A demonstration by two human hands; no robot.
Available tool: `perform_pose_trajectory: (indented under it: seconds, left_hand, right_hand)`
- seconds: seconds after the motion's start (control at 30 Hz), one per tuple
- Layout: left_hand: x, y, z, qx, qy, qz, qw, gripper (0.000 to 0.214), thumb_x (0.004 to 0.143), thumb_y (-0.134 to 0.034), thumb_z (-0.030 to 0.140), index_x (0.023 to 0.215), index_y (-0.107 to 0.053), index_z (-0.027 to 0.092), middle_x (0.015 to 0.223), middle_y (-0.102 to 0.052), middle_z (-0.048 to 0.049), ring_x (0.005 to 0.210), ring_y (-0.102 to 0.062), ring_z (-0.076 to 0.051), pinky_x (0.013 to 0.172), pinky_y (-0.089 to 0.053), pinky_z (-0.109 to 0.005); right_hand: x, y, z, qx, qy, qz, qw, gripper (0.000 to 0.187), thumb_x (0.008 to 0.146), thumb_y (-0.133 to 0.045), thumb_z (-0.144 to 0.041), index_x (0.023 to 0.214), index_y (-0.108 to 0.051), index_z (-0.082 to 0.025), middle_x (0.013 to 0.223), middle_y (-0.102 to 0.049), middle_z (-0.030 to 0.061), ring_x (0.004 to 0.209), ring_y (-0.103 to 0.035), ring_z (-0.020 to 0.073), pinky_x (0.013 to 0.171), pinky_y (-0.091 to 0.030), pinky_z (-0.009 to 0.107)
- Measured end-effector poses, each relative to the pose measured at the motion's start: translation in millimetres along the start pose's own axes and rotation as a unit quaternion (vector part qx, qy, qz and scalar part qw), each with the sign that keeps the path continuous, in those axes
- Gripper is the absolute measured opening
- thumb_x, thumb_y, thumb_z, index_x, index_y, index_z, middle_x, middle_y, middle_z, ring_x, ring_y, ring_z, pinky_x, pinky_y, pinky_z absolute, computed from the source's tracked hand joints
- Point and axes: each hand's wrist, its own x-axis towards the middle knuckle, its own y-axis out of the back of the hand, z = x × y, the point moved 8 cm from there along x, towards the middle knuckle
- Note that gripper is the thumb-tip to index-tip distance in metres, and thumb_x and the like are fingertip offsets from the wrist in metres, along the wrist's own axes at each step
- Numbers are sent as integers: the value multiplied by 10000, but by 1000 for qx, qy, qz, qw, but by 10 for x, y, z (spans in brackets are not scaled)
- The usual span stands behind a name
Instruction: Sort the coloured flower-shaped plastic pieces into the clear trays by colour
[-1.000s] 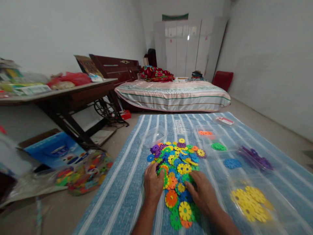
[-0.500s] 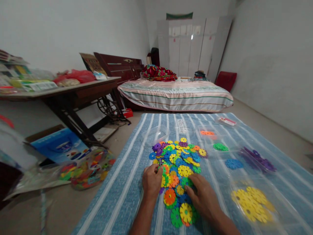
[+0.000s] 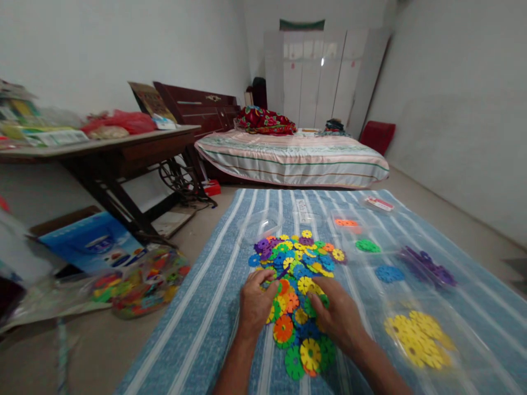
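A heap of notched plastic discs [image 3: 304, 269] in yellow, blue, green, orange and purple lies on the striped cloth. At the heap's left side, my left hand [image 3: 256, 302] is closed, thumb and fingers around a purple notched disc [image 3: 284, 272] seen nearly edge-on. My right hand [image 3: 340, 312] rests over the right side of the heap, thumb and fingers apart. Its fingertips touch a green disc [image 3: 324, 302] and nearby yellow ones. Under the palm, some discs are hidden.
Clear trays on the right hold yellow discs [image 3: 420, 340], purple discs [image 3: 428, 266], blue discs [image 3: 389, 273], green discs [image 3: 368, 246] and orange discs [image 3: 346, 223]. A clear container [image 3: 260, 225] stands behind the heap. Left on the floor is a bag of colourful pieces [image 3: 144, 282].
The purple disc at my left fingers now shows further right, more clear of the hand. My right hand has shifted slightly up and forward over the heap. The view has moved a little.
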Motion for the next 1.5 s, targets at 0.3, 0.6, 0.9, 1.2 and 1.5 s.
perform_pose_trajectory:
  seconds: [0.3,0.6,0.9,1.2,1.5]
  left_hand:
    - [-55,-126,131,-47,-2,-52,998,204,676,-619,257,838,-729,203,794,-730,-16,723,-675,-159,724,-570,-286]
    - [-19,-82,-20,-91,72,-36,993,231,674,-641,345,811,-722,179,763,-731,-18,687,-682,-162,664,-563,-265]
    - [45,16,-87,-50,77,-17,996,225,678,-594,384,713,-692,185,654,-694,6,621,-640,-148,612,-518,-238]
    - [83,34,-82,14,73,-41,996,263,684,-556,429,704,-691,204,673,-709,7,632,-642,-159,643,-505,-250]
    - [69,14,-86,35,81,-54,995,286,689,-531,436,699,-691,199,711,-723,-4,696,-661,-178,709,-512,-275]
  right_hand:
    - [405,-235,-327,-133,82,-45,987,384,875,-500,-105,1232,-610,-192,963,-667,94,907,-596,231,788,-462,330]
    - [428,-308,-291,-175,107,-96,974,204,877,-510,-98,851,-687,-197,773,-658,60,760,-571,192,736,-372,296]
    - [291,692,431,-225,19,-3,974,245,926,-476,-206,954,-720,-197,823,-728,81,751,-647,218,724,-432,308]
    - [262,2102,1688,-488,-236,19,840,300,934,-459,-291,884,-737,-192,718,-701,122,541,-604,210,480,-273,280]
    - [-59,1236,729,-251,33,65,965,304,946,-433,-333,1024,-674,-165,900,-708,136,780,-662,240,679,-509,365]
